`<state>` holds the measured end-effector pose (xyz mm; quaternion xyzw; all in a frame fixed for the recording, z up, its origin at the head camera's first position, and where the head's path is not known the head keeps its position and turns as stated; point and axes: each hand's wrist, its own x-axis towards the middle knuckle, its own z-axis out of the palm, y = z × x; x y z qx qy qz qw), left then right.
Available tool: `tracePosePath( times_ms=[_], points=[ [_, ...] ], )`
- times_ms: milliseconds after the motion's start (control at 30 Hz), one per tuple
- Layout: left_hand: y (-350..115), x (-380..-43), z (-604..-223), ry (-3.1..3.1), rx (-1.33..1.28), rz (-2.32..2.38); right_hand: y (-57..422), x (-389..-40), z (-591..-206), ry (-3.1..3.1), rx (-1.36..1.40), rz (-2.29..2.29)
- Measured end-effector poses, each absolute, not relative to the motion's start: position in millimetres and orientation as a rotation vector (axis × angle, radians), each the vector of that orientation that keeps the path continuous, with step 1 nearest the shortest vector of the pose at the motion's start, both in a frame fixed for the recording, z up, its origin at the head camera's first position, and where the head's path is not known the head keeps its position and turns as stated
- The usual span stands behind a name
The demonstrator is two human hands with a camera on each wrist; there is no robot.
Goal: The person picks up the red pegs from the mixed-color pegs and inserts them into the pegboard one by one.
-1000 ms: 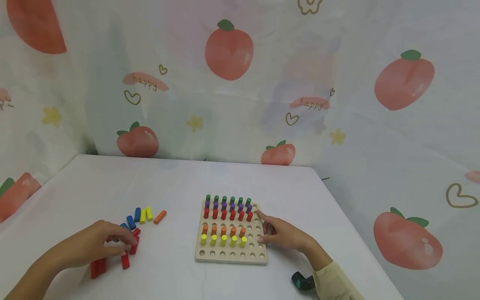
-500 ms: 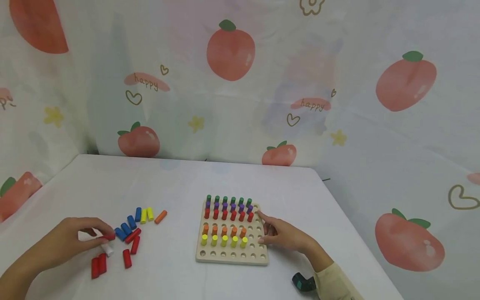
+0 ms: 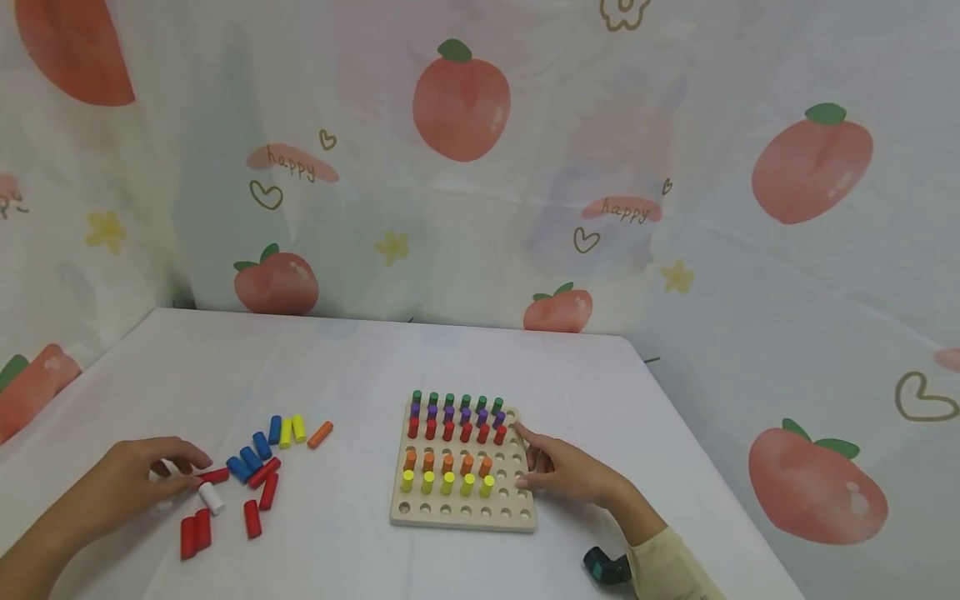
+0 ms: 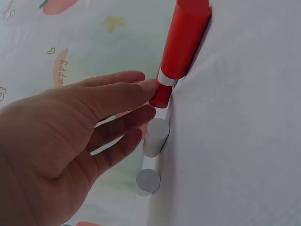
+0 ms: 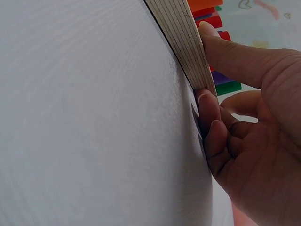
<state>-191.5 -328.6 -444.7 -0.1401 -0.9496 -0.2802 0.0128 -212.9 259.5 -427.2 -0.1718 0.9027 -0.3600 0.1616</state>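
Note:
In the head view my left hand (image 3: pixel 123 483) is low over the loose pegs at the left, with thumb and index finger apart. Its thumb is by the end of a red peg (image 3: pixel 215 476) lying on the table; the left wrist view shows the fingertips touching that peg (image 4: pixel 161 96). A white peg (image 3: pixel 212 498) lies just beside it. My right hand (image 3: pixel 573 471) holds the right edge of a wooden pegboard (image 3: pixel 465 517), thumb and fingers on its edge in the right wrist view. Green, purple, red, orange and yellow pegs stand in rows on the board.
Further loose pegs lie between the hands: red (image 3: pixel 252 518), blue (image 3: pixel 262 444), yellow (image 3: pixel 299 428) and orange (image 3: pixel 320 434). A black curved object (image 3: pixel 606 566) sits by the right sleeve. A printed cloth (image 3: pixel 465 233) hangs behind the white table.
My left hand has drawn left from the pile with a red peg, which now lies on the table by the white peg, fingers loosened. The right hand and board have stayed put.

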Motion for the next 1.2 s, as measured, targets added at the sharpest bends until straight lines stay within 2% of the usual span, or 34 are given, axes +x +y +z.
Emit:
tracePosePath(
  times_ms=[1200],
  points=[
    [-325.9,-186.4,-443.4,-2.925,-0.320,-0.943,259.8,-209.1,-427.6,2.586,-0.489,-1.014]
  ],
)
